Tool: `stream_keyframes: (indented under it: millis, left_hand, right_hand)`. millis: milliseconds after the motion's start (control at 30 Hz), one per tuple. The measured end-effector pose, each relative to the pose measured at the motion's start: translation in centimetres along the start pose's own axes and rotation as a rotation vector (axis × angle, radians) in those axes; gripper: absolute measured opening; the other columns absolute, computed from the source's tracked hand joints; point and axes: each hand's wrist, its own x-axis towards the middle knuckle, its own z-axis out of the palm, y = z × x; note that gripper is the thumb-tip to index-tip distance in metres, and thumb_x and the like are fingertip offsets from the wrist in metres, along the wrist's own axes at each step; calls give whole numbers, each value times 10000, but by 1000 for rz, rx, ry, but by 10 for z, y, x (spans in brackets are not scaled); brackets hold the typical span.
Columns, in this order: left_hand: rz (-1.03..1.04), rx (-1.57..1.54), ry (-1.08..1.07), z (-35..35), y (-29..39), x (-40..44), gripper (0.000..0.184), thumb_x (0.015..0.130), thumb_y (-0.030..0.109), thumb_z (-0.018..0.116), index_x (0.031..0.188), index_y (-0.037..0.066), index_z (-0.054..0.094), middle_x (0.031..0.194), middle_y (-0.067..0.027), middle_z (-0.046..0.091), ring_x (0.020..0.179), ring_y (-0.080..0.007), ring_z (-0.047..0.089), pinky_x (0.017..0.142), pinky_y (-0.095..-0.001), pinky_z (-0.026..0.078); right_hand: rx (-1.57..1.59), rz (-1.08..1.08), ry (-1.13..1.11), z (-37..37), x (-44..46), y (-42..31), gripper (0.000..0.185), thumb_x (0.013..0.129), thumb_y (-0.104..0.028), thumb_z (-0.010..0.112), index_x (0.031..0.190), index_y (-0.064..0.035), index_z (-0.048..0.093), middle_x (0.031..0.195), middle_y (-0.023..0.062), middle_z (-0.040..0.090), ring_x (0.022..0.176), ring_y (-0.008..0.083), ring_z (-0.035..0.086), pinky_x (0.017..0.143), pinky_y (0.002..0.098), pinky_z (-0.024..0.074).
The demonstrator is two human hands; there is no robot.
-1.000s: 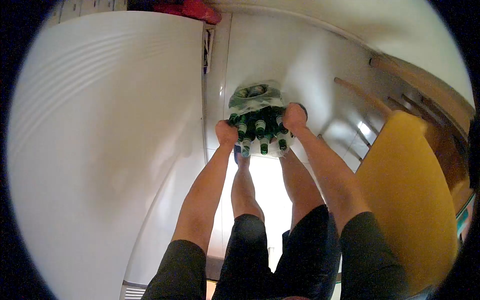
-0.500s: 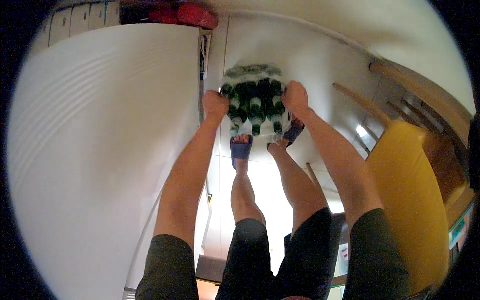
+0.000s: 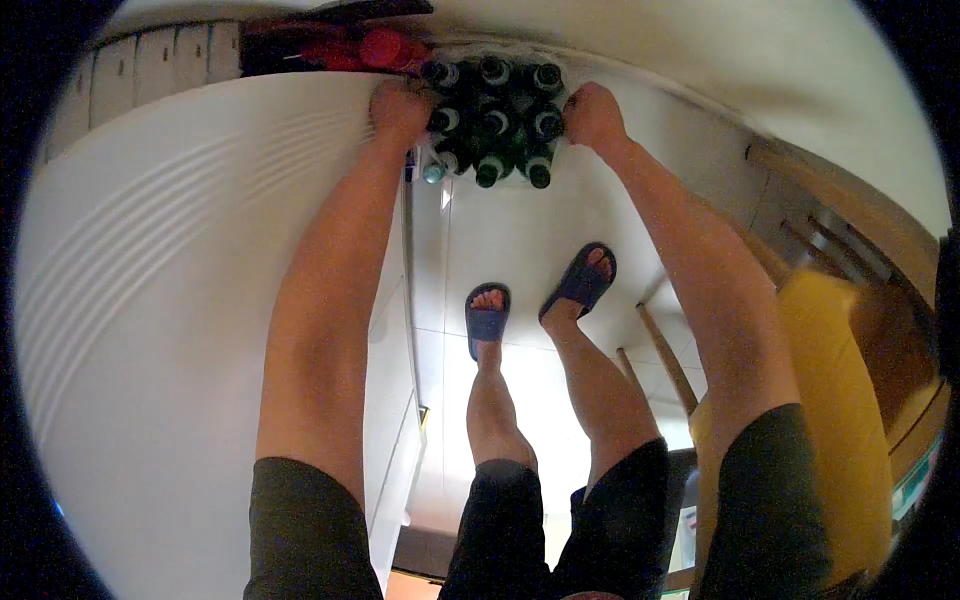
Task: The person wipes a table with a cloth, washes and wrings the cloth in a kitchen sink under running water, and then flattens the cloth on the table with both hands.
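A pack of several green bottles (image 3: 494, 122), wrapped in clear plastic, hangs between my two hands, its bottle tops facing me. My left hand (image 3: 401, 112) is closed on the left side of the pack, close by the corner of the white surface. On the opposite side my right hand (image 3: 595, 115) makes a fist against the plastic wrap. Both arms reach far forward, and the pack is out ahead of my feet. What the fingers grip exactly is hidden behind the knuckles.
A large white ridged surface (image 3: 190, 300) fills the left. Red items (image 3: 385, 48) and white boxes (image 3: 150, 75) line the far left. On the right stand a yellow-covered chair (image 3: 835, 400) and wooden furniture (image 3: 830, 190). My slippers (image 3: 488, 325) are on the tiled floor (image 3: 520, 235).
The pack has moved forward, away from my feet, with both hands on it. Its bottle tops now point more toward me, and my feet show fully.
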Motion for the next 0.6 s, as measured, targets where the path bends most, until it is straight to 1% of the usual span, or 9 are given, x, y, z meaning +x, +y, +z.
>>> stream_keyframes:
  millis: [167,233,300,367,433,500,533,567,600]
  left_hand:
    - [-115,-186,63,-17,32,24,388,945,345,618,1049,-10,734,1037,-259,732,983,-444,703,897,-514,552]
    - [-206,-349,95,-24,41,22,401,975,348,598,1106,-11,720,1083,-260,729,1015,-438,699,919,-505,546]
    - [-289,-548,138,-36,50,7,416,1005,351,577,1163,-12,706,1130,-262,726,1047,-432,696,942,-496,540]
    - [-388,-713,191,-67,76,-31,433,1034,334,567,1271,-20,644,1194,-256,716,1090,-412,690,973,-469,530]
    - [-537,-784,241,-111,115,-82,504,1059,280,575,1444,-38,506,1281,-239,696,1151,-374,680,1019,-420,513]
    - [-444,-887,279,-97,129,-138,530,1051,184,582,1497,-53,421,1427,-236,589,1296,-331,587,1091,-397,467]
    - [-384,-909,300,-89,139,-168,535,1046,130,580,1512,-58,396,1509,-233,522,1377,-313,528,1135,-388,436]
    - [-462,-925,198,-96,155,-200,536,1030,67,569,1519,-51,386,1558,-207,467,1423,-309,476,1177,-397,398]
    - [-418,-685,228,-104,173,-239,556,1006,19,572,1522,-46,378,1564,-205,453,1423,-313,471,1190,-409,385]
  right_hand:
    - [-26,-58,-26,9,13,22,289,877,-252,643,906,23,728,1018,278,699,976,449,682,903,522,551]
    - [226,81,-34,6,1,23,328,929,-265,595,917,35,725,1034,287,695,993,465,673,920,528,539]
    - [632,152,113,22,-18,21,367,976,-288,553,983,40,717,1030,292,693,998,487,659,936,538,525]
    - [838,211,274,45,-52,19,404,1020,-315,509,1071,38,700,1021,295,690,1002,507,643,946,544,512]
    - [781,290,269,80,-98,24,404,1064,-347,496,1147,9,670,1002,185,703,903,358,656,815,458,542]
    - [1384,595,149,107,-167,24,380,1086,-389,504,1126,-46,661,935,61,695,746,184,649,656,355,569]
    - [1340,709,129,123,-205,22,380,1076,-426,511,1043,-82,667,899,41,683,718,165,632,603,334,533]
    - [1290,689,275,164,-243,10,337,1061,-387,535,997,-77,650,878,41,666,709,171,627,591,331,533]
    - [1226,667,414,208,-280,-1,301,1046,-347,560,951,-71,633,857,40,648,699,177,622,579,329,534]
